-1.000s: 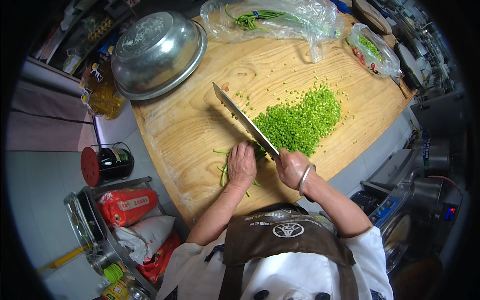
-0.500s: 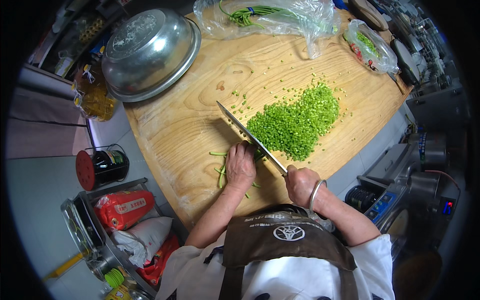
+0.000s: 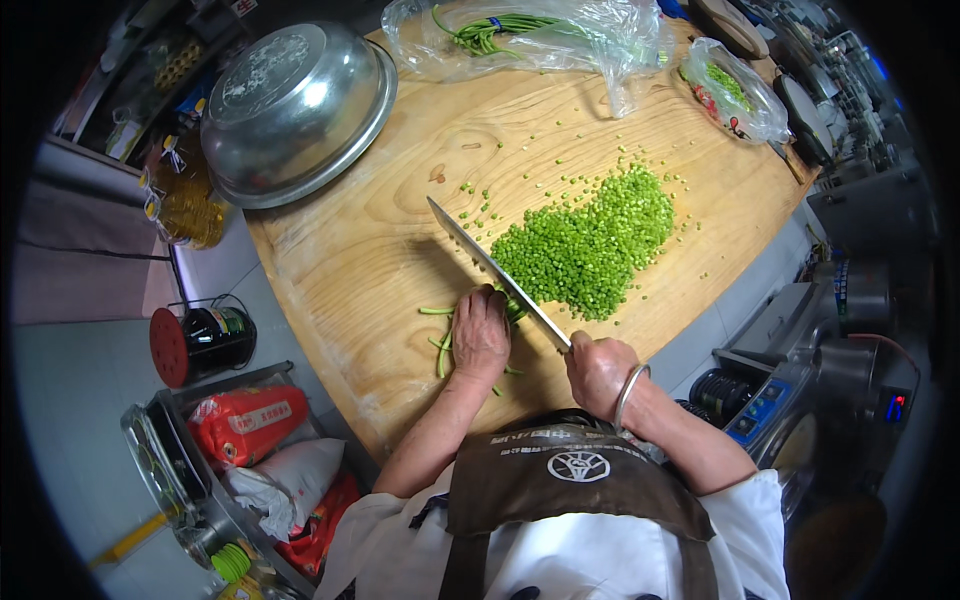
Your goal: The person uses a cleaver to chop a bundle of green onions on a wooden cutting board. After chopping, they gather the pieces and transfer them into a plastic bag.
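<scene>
My right hand (image 3: 603, 375) is wrapped round the handle of a broad kitchen knife (image 3: 503, 276), whose blade slants up to the left. Under the curled fingers of my left hand (image 3: 481, 330) lies a small bunch of garlic scapes (image 3: 443, 352), its uncut ends poking out to the left and below the palm. The knuckles are close against the blade's near side. On the blade's other side spreads a heap of finely chopped garlic scapes (image 3: 590, 250), with loose bits scattered around it on the wooden board (image 3: 350, 270).
An upturned metal basin (image 3: 300, 110) sits at the far left. Along the far edge lies a clear plastic bag (image 3: 580, 40) of whole scapes, with a smaller bag (image 3: 735, 90) of chopped greens to its right. A rack with a red sack (image 3: 250, 420) stands at lower left.
The whole view has shifted very slightly. Both hands and the knife keep nearly the same places on the board.
</scene>
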{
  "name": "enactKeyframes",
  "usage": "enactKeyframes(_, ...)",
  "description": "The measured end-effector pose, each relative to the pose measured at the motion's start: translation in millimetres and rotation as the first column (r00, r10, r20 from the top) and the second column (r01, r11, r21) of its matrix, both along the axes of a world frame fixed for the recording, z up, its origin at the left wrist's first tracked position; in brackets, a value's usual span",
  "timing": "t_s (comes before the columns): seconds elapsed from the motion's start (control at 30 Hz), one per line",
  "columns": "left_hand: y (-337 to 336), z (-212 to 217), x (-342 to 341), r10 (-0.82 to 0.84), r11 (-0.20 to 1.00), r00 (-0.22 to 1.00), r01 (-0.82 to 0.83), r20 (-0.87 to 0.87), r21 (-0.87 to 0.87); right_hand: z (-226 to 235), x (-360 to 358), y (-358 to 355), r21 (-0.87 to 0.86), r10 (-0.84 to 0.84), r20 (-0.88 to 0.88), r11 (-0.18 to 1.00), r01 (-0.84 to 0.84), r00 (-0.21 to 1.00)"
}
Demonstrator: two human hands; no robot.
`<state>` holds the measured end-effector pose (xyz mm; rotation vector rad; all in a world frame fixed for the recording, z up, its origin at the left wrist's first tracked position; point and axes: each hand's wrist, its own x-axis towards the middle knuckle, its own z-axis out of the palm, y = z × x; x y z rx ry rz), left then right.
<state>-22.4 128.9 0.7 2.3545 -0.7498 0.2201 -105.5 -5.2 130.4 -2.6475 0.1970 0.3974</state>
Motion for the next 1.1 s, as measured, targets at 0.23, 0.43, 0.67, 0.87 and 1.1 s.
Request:
enactKeyframes(0.23, 1, 1, -1, -0.009, 1.0, 1.0, 0.009, -0.026, 0.03, 3, 0, 6, 0.004, 0.004, -0.13, 1.0, -0.004, 0.991)
enactKeyframes(0.43, -2, 8, -2, -0.034, 0.983, 0.995, 0.051, -0.096, 0.179, -46, 16, -2, 0.119, -0.015, 0.001, 0.993, 0.015, 1.0)
enactKeyframes(0.67, -1, -3, -1, 0.022, 0.999, 0.999, -0.021, -0.027, 0.036, 2, 2, 4, 0.021, -0.046, -0.083, 0.999, 0.048, 0.995)
enactKeyframes(0.87, -1, 0, -1, -0.007, 1.0, 0.998, 0.006, -0.068, -0.006, 15, 2, 10, -0.001, -0.049, -0.253, 0.999, 0.051, 0.966)
enactKeyframes(1.1, 1, 3, -4, -0.014, 0.985, 0.992, 0.036, -0.129, 0.168, -25, 27, 12, 0.064, -0.07, -0.248, 0.994, 0.088, 0.966)
